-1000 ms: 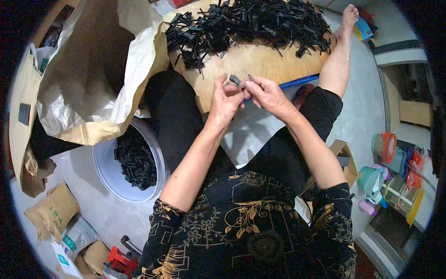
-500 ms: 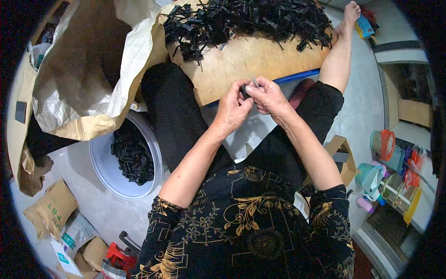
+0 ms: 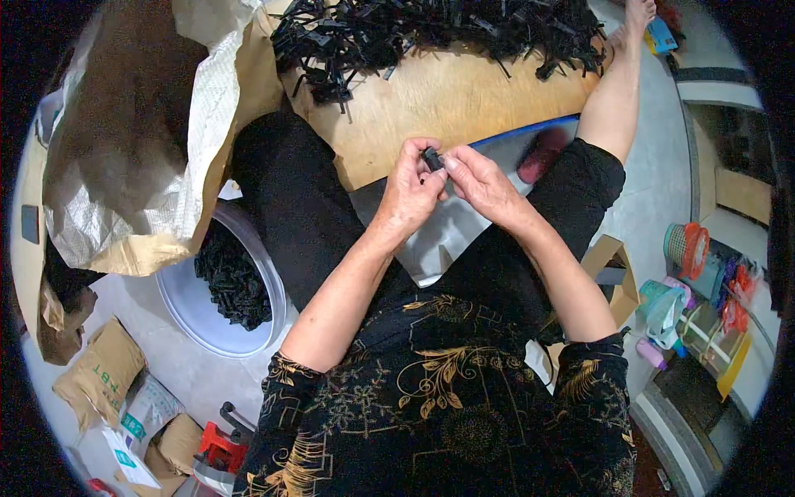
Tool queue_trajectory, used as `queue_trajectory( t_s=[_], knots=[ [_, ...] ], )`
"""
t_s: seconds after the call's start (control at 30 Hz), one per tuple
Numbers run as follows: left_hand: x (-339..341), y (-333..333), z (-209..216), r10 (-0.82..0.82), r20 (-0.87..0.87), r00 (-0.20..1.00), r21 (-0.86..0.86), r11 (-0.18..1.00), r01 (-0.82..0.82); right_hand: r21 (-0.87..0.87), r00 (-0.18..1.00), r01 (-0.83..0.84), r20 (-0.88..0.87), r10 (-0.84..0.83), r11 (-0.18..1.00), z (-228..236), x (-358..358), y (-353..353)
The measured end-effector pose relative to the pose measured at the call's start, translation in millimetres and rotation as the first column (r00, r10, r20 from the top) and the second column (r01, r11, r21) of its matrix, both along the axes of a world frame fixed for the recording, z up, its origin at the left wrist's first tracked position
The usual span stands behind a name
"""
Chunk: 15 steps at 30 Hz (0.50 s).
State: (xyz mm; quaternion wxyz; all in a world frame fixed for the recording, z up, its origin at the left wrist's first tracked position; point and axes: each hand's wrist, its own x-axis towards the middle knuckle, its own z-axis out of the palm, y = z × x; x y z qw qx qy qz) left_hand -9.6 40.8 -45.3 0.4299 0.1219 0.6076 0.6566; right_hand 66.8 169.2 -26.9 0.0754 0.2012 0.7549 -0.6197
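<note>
My left hand (image 3: 409, 192) pinches a small black plastic part (image 3: 431, 159) between thumb and fingers, over my lap at the near edge of a wooden board (image 3: 422, 99). My right hand (image 3: 489, 186) is closed right beside it, thumb and fingertips at the part's right side. Whatever those right fingers grip is too small or hidden to name. Along the far side of the board lies a large heap of black plastic pieces (image 3: 447, 31), many with thin stems. To my left, a round white tub (image 3: 168, 308) holds many loose black parts (image 3: 236, 286).
A big open woven sack (image 3: 132, 236) stands at the left, over the tub's far side. Brown bags (image 3: 99, 373) and a red tool-like object (image 3: 222, 447) lie lower left. At right are a cardboard box (image 3: 625, 277) and baskets (image 3: 686, 250). A dark red slipper (image 3: 542, 156) lies under the board.
The black part now shows more between my left fingers. A thin pale sliver that stuck up at my right fingertips is out of sight. The whole view has shifted slightly.
</note>
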Motion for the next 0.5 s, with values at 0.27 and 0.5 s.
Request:
queue_trajectory(
  t_s=[0.27, 0.5],
  knots=[
    [0.5, 4.4, -3.8, -0.036, -0.068, 0.997, -0.098, 0.995, 0.029, 0.052, 0.997, -0.049, -0.062, 0.052, 0.997, -2.9, -1.4, 3.8],
    [3.0, 1.7, -10.3, -0.081, -0.453, 0.888, -0.237, 0.971, -0.032, 0.068, 0.999, -0.031, -0.023, 0.032, 0.997, -14.2, -3.9, -7.0]
  ],
)
